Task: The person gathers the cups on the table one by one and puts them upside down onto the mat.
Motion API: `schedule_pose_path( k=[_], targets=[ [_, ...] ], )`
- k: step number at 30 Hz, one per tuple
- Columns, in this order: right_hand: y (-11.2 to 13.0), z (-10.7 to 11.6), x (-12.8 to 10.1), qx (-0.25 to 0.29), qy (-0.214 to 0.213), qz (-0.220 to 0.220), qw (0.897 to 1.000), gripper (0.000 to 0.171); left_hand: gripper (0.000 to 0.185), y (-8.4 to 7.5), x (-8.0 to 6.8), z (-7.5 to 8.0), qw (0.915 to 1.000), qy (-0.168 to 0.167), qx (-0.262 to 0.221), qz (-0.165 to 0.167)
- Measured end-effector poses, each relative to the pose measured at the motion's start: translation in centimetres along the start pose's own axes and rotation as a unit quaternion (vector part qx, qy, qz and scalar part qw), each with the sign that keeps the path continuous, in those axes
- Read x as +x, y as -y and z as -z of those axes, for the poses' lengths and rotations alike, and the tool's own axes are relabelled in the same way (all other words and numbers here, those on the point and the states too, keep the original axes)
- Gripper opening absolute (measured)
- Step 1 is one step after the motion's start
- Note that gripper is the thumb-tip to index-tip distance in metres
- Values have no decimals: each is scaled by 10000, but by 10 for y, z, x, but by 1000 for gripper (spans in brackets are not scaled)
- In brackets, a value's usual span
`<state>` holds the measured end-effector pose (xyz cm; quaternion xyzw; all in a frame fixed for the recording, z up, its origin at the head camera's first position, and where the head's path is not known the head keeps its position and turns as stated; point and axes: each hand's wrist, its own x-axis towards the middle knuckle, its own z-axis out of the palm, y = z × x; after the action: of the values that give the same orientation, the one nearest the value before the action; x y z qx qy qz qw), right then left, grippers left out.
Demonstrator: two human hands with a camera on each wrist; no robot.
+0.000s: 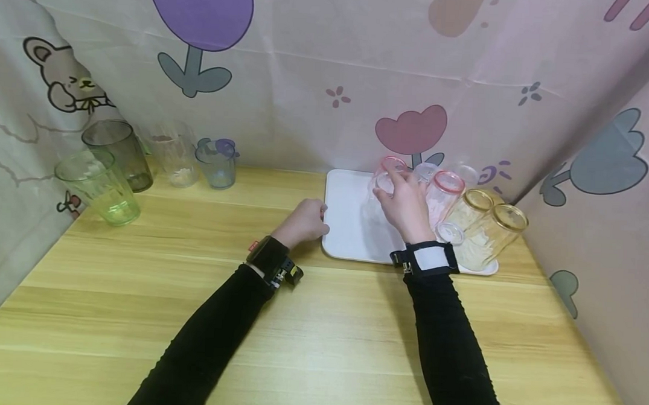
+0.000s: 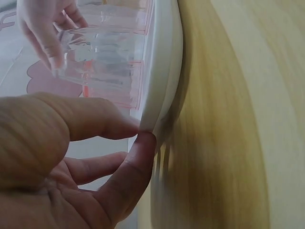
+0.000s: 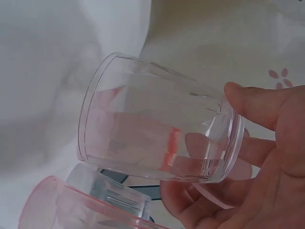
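My right hand (image 1: 397,192) grips a clear tumbler (image 1: 384,176) by its base and holds it tilted over the white tray (image 1: 345,233). In the right wrist view the clear tumbler (image 3: 157,133) lies sideways, thumb on top and fingers beneath. My left hand (image 1: 314,221) pinches the tray's left edge; the left wrist view shows thumb and forefinger meeting on the tray's rim (image 2: 162,71). A pink tumbler (image 1: 444,195), two amber tumblers (image 1: 468,215) (image 1: 498,231) and clear ones (image 1: 426,171) lean together on the tray's right side.
Along the back left of the wooden table (image 1: 297,334) stand a green cup (image 1: 99,186), a dark grey cup (image 1: 120,154), a clear cup (image 1: 171,153) and a blue-grey cup (image 1: 216,163). Patterned curtains (image 1: 308,75) close in the table on three sides.
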<state>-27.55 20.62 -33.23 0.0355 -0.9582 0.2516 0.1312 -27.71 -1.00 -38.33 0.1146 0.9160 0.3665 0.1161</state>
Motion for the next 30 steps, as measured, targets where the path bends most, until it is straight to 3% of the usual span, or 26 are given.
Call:
schedule_pose_path(
  k=[7,14,20,30],
  targets=[
    [-4,-8,1,-50,203,-161,9997,59,47,0,0,0,10000,-32,6,8],
    [-6,-10,1,-140,363,-222,9990,60,15,1,1,0,10000,-29,-18,-88],
    [-8,-13,2,-202,321,-272,9989,58,25,0,1,0,9999,-54,3,-135],
    [-8,-15,2,-259,243,-319,9989,58,19,-1,0,0,10000,-34,-30,-65]
  ],
)
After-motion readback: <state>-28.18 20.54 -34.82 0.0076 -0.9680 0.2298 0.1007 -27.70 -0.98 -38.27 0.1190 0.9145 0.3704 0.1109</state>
